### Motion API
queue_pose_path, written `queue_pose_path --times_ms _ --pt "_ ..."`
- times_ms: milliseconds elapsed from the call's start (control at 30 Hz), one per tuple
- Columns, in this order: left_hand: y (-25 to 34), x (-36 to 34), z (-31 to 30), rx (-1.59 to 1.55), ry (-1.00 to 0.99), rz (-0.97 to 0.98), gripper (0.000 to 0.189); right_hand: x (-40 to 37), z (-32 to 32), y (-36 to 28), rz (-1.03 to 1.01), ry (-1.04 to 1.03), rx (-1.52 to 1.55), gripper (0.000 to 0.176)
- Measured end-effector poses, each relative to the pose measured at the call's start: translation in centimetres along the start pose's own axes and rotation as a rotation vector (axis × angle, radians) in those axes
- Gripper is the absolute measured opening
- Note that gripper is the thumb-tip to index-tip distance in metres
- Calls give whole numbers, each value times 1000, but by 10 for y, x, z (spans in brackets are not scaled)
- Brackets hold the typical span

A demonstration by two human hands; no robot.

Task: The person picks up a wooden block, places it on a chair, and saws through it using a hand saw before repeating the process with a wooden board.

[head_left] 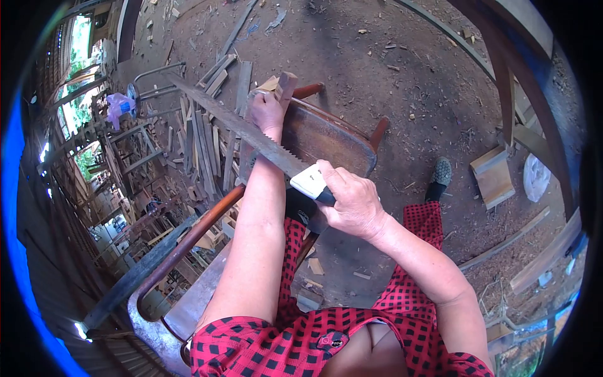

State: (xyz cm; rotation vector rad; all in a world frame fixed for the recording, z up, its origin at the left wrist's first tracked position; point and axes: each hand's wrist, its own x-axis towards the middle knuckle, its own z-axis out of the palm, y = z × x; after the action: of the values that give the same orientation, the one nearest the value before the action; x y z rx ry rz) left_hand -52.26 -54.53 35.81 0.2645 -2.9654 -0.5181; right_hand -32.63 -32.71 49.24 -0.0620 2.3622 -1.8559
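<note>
My right hand is wrapped around the black-and-white handle of a handsaw. Its long toothed blade slants up and left, passing over my left forearm in this view. Farther forward, my left hand is closed on a short wooden block at the far edge of a brown chair seat. Part of the block stands up beside my knuckles. A paler scrap of wood shows just behind that hand.
Loose wooden strips are heaped left of the seat. A chair with a curved armrest stands close on my left. On the dirt floor to the right lie a wooden board and a clear plastic bag. My shoe rests nearby.
</note>
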Motion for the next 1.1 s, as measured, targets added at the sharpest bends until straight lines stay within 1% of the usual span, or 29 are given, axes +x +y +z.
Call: queue_pose_path --times_ms 33,67,100,167,200,233,300,333,367,433,467,567,700,800,867,967,1000,1067,1100 --pt "-3 -2 2 24 14 -7 35 -1 -1 3 1 9 -2 59" --pt "-3 -5 3 14 -24 -33 32 -2 -2 7 2 17 -4 61" --pt "-4 -9 3 13 -20 -37 32 -4 -3 11 -2 12 -6 61" --pt "-1 -22 7 -47 129 76 28 -9 -7 25 16 27 -36 67" --pt "-1 -24 12 -25 150 8 26 -13 -5 34 21 49 -47 69" --pt "-4 -26 14 -26 154 4 26 -16 -6 42 17 45 -49 69" --pt "5 -28 2 -88 102 101 26 -23 -8 55 66 74 -84 67" --pt "-3 -22 7 -87 43 -18 29 -27 -7 62 96 72 -86 65" --pt "-6 -19 9 -85 47 -19 29 -30 -6 68 93 70 -85 65" --pt "-10 -15 15 -28 19 -153 31 -36 -6 77 105 62 -113 64" --pt "0 -17 10 -31 10 -170 33 -38 -7 79 110 40 -123 63" --pt "6 -17 7 -43 -4 -218 32 -40 -6 84 112 43 -134 64" --pt "9 -18 7 -1 -17 -208 30 -40 -9 84 114 31 -147 65" --pt "9 -17 7 -60 -18 -223 28 -47 -13 84 95 31 -140 65" --pt "13 -17 5 -28 -22 -238 27 -53 -15 83 133 23 -183 65" --pt "26 -20 -5 36 -53 -254 28 -53 -17 79 143 29 -154 63" --pt "26 -20 -5 37 -52 -254 28 -51 -16 80 142 28 -153 63" --pt "22 -20 -2 41 -52 -256 32 -48 -13 83 221 -3 -163 58" --pt "18 -19 1 41 -50 -260 32 -47 -11 84 220 -7 -164 58"
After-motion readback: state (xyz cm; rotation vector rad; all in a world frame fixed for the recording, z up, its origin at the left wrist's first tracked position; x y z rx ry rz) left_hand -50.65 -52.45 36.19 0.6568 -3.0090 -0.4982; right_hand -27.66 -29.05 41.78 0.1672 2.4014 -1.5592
